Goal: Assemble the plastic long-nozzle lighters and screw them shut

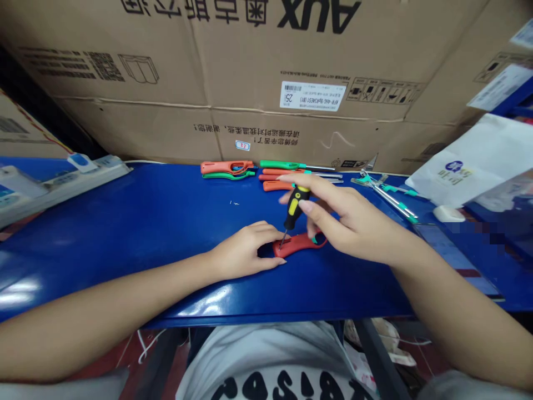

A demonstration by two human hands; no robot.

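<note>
A red utility lighter handle [298,244] lies on the blue tabletop in front of me, its looped trigger end pointing right. My left hand [245,250] grips its left end between thumb and fingers. In my right hand [353,222] is a small black and yellow screwdriver [295,206], pinched by the fingertips. The screwdriver leans slightly, and its metal tip meets the handle near the left end. Whether the tip sits in a screw is too small to tell. My right hand partly covers the handle's right end, where a bit of green trigger shows.
Behind the hands lie an orange handle shell [227,166], a green lighter [281,164] and red lighters with metal tubes. Loose metal tubes with green parts [391,197] sit to the right, near a white paper bag [470,161]. A power strip [62,186] runs along the left; a large cardboard box [233,72] stands behind.
</note>
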